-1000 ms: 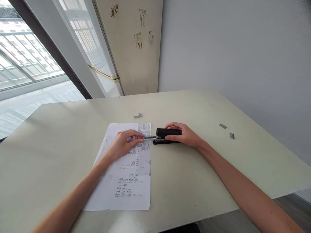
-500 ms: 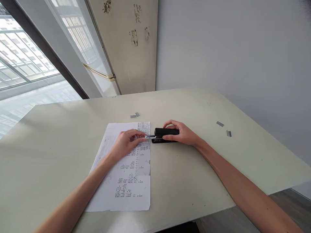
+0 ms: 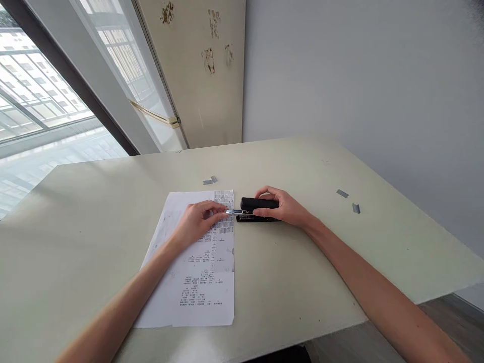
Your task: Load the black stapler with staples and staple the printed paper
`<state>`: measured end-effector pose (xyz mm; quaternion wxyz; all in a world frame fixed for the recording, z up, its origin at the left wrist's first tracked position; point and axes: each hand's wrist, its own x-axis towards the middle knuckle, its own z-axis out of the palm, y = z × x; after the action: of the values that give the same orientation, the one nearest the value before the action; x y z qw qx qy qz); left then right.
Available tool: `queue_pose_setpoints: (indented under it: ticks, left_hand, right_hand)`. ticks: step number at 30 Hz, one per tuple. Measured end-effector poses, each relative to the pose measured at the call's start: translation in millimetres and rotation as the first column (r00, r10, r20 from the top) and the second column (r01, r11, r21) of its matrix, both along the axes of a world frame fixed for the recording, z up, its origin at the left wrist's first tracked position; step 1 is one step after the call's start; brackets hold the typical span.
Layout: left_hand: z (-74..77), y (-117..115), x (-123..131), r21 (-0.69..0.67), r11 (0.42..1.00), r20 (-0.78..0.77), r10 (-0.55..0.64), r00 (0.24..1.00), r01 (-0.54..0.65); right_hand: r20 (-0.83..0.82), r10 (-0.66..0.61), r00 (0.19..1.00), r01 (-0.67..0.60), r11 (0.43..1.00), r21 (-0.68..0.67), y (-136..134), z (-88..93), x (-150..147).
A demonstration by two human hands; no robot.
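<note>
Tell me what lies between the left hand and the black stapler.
A silver metal rail lies there in the head view, reaching from the black stapler to the left hand, across the right edge of the printed sheet.

The stapler (image 3: 247,203) is black and rests on the surface (image 3: 302,272), its front end to the left and its rear part hidden from view. At the front, its upper arm stands apart from its base. A shiny metal strip (image 3: 234,212) sticks out between them, above the right edge of the white paper (image 3: 200,267), which lies flat just beside, with dense print near its upper right corner.
</note>
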<state>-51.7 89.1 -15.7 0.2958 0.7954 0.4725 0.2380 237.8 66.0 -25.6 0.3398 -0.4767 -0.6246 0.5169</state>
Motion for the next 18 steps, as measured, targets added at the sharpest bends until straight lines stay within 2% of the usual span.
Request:
queue_pose_setpoints:
  ticks: [5, 11, 14, 18]
  left_hand:
    - [-3.9, 2.9, -2.6, 0.019, 1.0, -0.01, 0.009, 1.0, -0.009]
    - [-6.3, 5.0, -4.5, 0.021, 1.0, 0.029, -0.011, 1.0, 0.01]
    - [-4.0, 8.1, -0.7, 0.033, 0.993, 0.057, -0.117, 0.992, 0.115]
    - [-5.1, 15.7, 8.0, 0.034, 0.946, 0.094, -0.325, 0.941, 0.323]
  right_hand:
    - [0.007, -0.057, 0.998, 0.056, 0.993, 0.107, -2.3, -2.1, -3.2]
    - [0.023, -0.008, 1.0, 0.005, 0.992, 0.13, -2.4, -4.8, -3.1]
    - [-0.015, -0.021, 1.0, 0.023, 0.994, 0.111, -2.3, -4.6, -2.3]
    - [-0.221, -0.024, 0.975, 0.029, 0.999, 0.017, -1.0, -2.8, 0.0]
